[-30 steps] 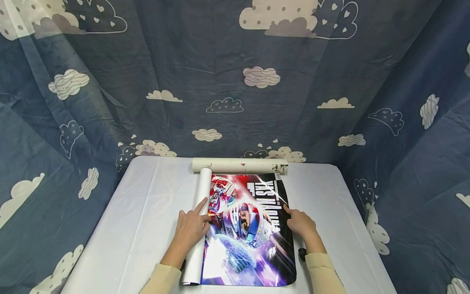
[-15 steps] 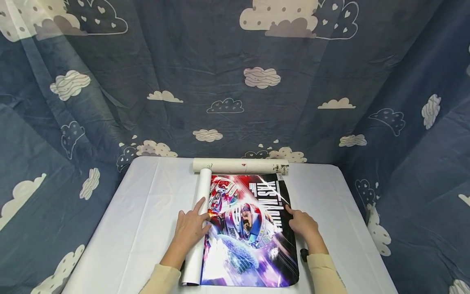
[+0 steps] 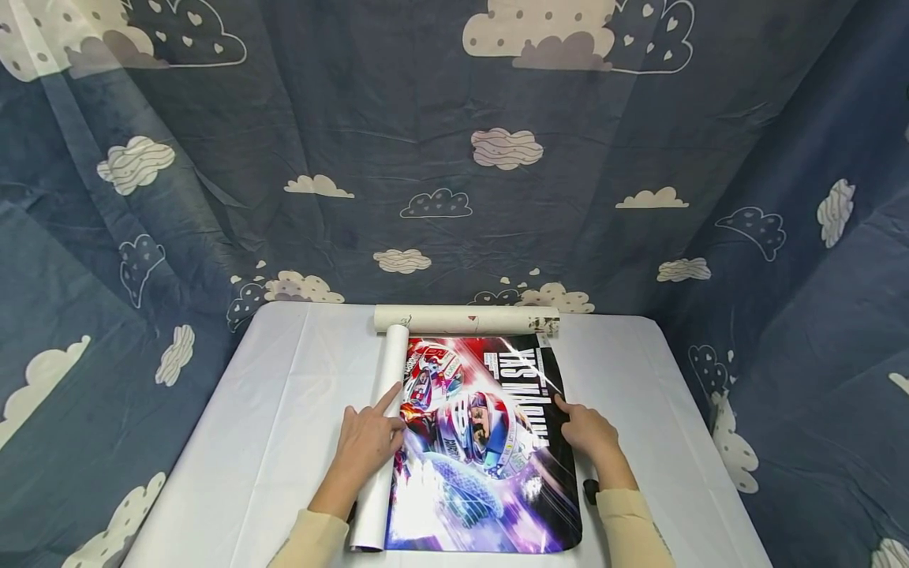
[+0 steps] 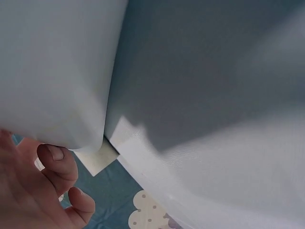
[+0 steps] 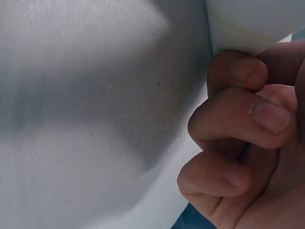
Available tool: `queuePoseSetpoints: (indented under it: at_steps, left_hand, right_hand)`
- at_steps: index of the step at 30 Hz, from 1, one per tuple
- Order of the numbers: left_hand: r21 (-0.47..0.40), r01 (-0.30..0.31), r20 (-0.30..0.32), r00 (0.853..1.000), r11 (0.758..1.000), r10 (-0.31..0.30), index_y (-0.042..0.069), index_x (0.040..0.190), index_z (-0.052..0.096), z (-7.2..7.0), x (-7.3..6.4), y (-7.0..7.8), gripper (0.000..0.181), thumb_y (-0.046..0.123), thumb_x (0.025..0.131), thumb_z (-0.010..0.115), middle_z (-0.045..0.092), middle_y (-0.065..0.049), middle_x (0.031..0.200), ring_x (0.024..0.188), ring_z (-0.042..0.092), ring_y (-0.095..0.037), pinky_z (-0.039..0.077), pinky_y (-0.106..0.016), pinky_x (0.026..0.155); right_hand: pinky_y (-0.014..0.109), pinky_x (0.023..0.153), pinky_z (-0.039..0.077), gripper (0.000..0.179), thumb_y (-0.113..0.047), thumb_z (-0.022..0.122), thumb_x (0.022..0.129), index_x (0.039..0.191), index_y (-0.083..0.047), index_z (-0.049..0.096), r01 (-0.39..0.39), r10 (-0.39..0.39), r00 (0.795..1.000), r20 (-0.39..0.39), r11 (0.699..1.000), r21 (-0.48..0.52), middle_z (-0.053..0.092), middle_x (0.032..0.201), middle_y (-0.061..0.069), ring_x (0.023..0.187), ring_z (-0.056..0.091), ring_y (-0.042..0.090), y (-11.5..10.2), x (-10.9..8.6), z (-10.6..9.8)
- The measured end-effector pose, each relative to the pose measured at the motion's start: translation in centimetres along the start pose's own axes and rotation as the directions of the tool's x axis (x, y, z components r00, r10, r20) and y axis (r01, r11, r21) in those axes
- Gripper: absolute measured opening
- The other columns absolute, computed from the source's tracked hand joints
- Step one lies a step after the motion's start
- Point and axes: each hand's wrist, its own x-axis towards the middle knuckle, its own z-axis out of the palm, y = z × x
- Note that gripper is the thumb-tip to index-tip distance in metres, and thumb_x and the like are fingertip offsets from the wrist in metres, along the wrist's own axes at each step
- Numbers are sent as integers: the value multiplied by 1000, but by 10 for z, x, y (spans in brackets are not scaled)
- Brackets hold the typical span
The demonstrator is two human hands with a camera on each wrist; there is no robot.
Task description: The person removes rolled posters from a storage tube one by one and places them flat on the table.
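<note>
A glossy poster with a helmeted figure lies partly unrolled, its left part still a white roll. My left hand rests on the roll, index finger stretched out and thumb reaching over to the printed side. In the left wrist view its other fingers bend loosely beside the white roll. My right hand pinches the poster's right edge. Its remaining fingers are curled in the right wrist view, against the poster's white back; the thumb is hidden there.
A second, cream roll lies across the back of the white-covered table. A small black object sits by the right wrist. Blue cloud-patterned cloth hangs behind and at both sides.
My right hand has drawn slightly to the right with the poster's edge, so a little more print shows. The left hand stays almost in place on the roll.
</note>
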Motion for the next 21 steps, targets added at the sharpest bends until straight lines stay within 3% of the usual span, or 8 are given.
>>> queuePoseSetpoints:
  at_steps: [9,14,21]
  left_hand:
    - [1,33,72,997,999,-33,29,93,82,-2,1,-2,18,45,86,83,49,-4,166,60,49,-19,30,-37,66]
    - [30,8,30,1000,1000,-9,29,91,83,-2,-1,-4,11,37,83,84,52,-2,164,61,54,-20,30,-38,65]
    - [54,-33,-15,999,998,33,36,93,87,-1,-4,-7,14,30,83,78,57,7,160,60,48,-18,25,-36,65]
  right_hand:
    - [56,79,54,68,-9,53,90,158,-15,49,3,-3,1000,-1,1000,1,52,151,36,121,64,54,-1,-2,-5]
    - [52,76,53,68,-9,52,91,159,-16,48,0,0,1000,9,1000,-1,51,152,37,119,65,53,2,-2,-4]
    - [52,77,53,68,-10,52,91,159,-16,48,-12,12,1000,7,1000,-4,52,152,37,121,64,54,3,-1,-4]
